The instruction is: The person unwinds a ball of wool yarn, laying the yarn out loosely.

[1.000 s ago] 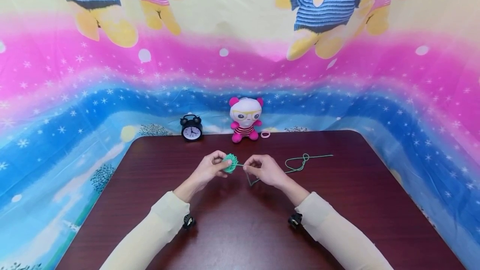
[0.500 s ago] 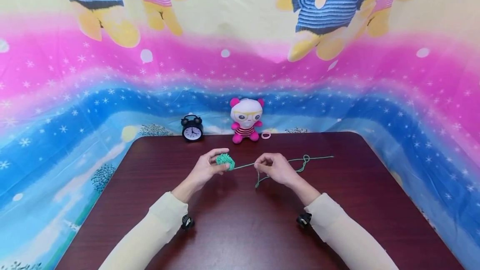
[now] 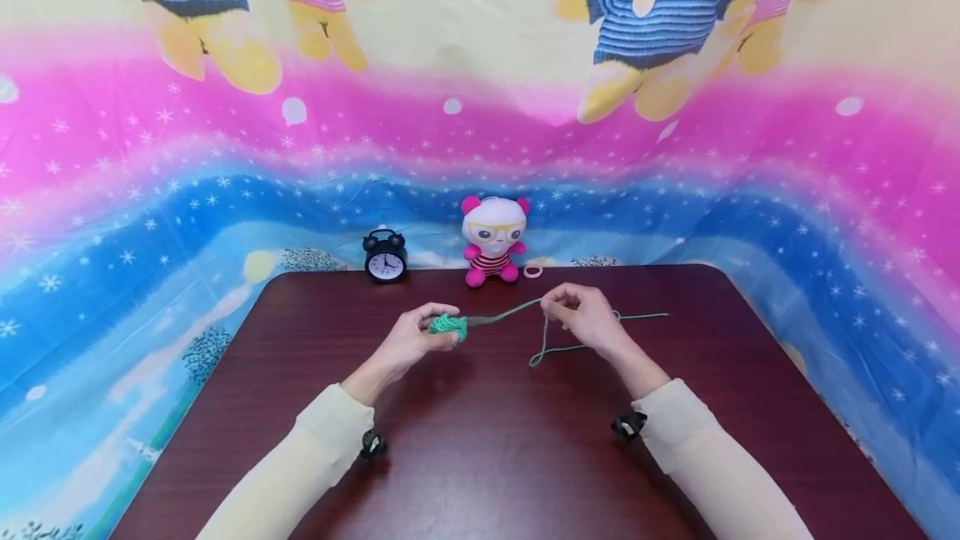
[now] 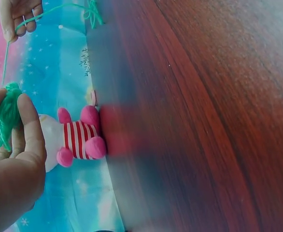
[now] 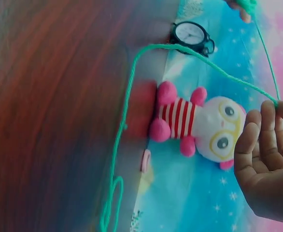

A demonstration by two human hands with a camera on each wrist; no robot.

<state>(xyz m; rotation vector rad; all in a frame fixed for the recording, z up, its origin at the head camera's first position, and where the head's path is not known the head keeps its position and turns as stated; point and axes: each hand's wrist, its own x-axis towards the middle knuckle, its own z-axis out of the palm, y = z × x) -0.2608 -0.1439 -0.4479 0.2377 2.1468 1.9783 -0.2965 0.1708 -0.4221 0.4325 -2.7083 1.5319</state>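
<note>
My left hand (image 3: pixel 408 342) grips a small ball of green yarn (image 4: pixel 7 113) between thumb and fingers, above the middle of the table. From the ball a strand of green yarn (image 3: pixel 517 308) runs up to my right hand (image 3: pixel 588 319), whose thumb and forefinger pinch it. Past that pinch, in the right wrist view, the loose yarn tail (image 5: pixel 127 104) hangs down in a curve towards the tabletop. In the head view its end lies on the table to the right of my right hand, with a small loop partly hidden behind the hand.
At the back edge of the dark wooden table (image 3: pixel 480 457) stand a black alarm clock (image 3: pixel 386 258) and a pink and white panda plush (image 3: pixel 493 242). A small pink ring (image 3: pixel 532 271) lies beside the plush. A printed cloth backdrop (image 3: pixel 480 140) surrounds the table's back and sides.
My right hand has moved right and away from me with the pinched yarn, so the strand between the hands has grown longer. The ball has shifted slightly left in my left hand.
</note>
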